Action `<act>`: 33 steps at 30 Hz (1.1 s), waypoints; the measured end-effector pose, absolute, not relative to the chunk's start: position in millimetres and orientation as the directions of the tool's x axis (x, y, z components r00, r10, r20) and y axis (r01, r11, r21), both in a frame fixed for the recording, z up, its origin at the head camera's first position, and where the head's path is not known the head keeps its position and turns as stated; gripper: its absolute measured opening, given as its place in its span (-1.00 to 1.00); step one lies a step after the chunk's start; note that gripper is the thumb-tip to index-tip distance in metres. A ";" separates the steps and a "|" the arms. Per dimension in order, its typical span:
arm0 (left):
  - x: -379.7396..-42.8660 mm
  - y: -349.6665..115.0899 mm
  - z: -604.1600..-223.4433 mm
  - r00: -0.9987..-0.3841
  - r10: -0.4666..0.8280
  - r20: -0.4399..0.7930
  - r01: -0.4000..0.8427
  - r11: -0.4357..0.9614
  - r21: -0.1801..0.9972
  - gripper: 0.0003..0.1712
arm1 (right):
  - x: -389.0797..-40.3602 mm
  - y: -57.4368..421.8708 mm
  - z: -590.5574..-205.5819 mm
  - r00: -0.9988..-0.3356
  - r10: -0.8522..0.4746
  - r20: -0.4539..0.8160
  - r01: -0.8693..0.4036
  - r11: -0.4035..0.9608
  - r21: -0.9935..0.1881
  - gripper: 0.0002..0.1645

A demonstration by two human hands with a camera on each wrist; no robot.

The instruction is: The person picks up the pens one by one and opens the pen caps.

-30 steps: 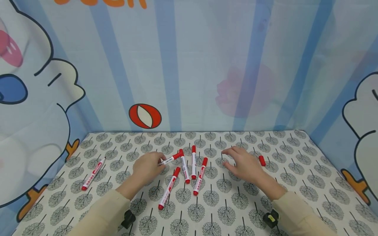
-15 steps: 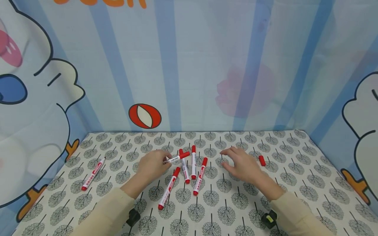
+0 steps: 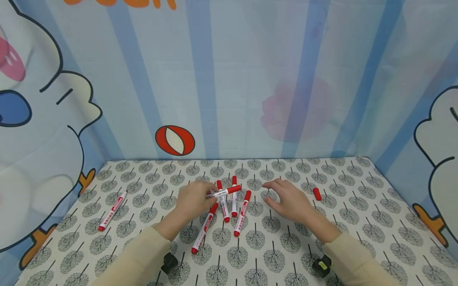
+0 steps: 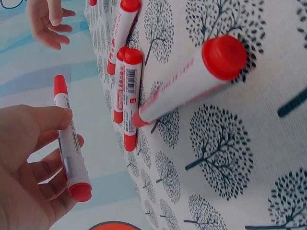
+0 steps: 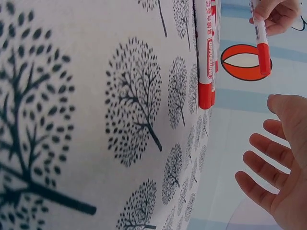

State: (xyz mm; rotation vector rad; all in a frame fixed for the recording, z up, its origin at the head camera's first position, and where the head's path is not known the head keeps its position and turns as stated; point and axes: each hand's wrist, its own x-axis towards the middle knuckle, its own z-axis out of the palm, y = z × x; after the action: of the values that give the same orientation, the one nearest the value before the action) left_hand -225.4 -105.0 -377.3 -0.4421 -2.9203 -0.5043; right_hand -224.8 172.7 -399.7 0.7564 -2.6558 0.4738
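Hands: well apart from each other; the left hand [image 3: 195, 200] pinches the held marker [image 3: 221, 193] between thumb and fingers, while the right hand [image 3: 289, 199] grasps nothing, its thumb spread from its fingers.
Held marker's place: between the hands, lifted off the surface [image 3: 272, 266], passing in front of two other markers in the head view.
Held marker's aim: red cap [image 3: 234, 189] toward the right hand, end plug [image 4: 80, 192] on the left hand's side; long axis left to right, cap end slightly higher in the head view.
Grip: thumb on the barrel, probably to leave the cap uncovered.
Middle markers [image 3: 242, 214]: four on the surface, caps away from the person, axes at differing slants; seemingly laid loosely.
Uncapped marker [image 3: 112, 211]: well apart at the left, tip pointing away and rightward.
Loose cap [image 3: 317, 194]: right of the right hand; perhaps the uncapped marker's, though I cannot tell.
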 end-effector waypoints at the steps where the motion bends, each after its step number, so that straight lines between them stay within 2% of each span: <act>1: -225.3 -104.3 -377.5 -0.942 0.272 0.197 0.322 0.896 0.305 -0.83 | -224.6 171.7 -399.8 -0.800 -0.443 0.405 -0.555 0.802 -0.221 -0.53; 9: -222.8 -96.0 -377.7 -0.931 0.300 0.210 0.352 0.890 0.290 -0.82 | -224.6 163.8 -400.3 -0.778 -0.470 0.417 -0.591 0.773 -0.231 -0.52; 21: -220.2 -83.0 -374.4 -0.907 0.367 0.208 0.416 0.860 0.296 -0.78 | -223.5 149.3 -399.6 -0.786 -0.481 0.388 -0.592 0.765 -0.252 -0.52; 26: -219.1 -78.5 -374.4 -0.895 0.398 0.200 0.443 0.841 0.310 -0.80 | -223.0 144.1 -398.4 -0.745 -0.509 0.431 -0.637 0.734 -0.235 -0.55; 33: -219.6 -73.0 -376.8 -0.871 0.442 0.212 0.490 0.809 0.326 -0.76 | -221.9 139.1 -399.9 -0.728 -0.531 0.434 -0.651 0.733 -0.196 -0.65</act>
State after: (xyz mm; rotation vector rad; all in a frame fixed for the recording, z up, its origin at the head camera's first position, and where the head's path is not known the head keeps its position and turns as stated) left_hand -219.6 -73.0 -376.8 -0.7422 -2.8674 -0.5682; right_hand -221.9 139.1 -399.9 0.9155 -2.5863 0.4817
